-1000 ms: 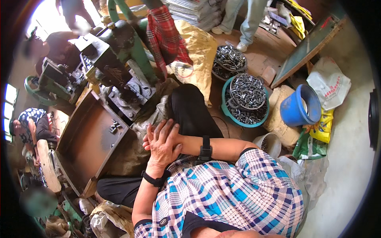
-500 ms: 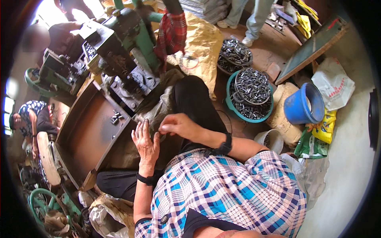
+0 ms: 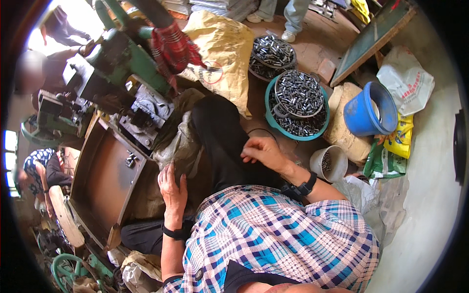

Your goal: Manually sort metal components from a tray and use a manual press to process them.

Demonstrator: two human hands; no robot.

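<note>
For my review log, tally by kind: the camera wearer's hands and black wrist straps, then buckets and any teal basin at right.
Hands: 2 (left hand, right hand)
Black wrist straps: 2
Buckets: 2 (blue bucket, white bucket)
Teal basin: 1
Total: 7

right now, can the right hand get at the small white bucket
Probably yes: the right hand is just left of the small white bucket, whose top is open, and nothing seems to stand between them.
</note>
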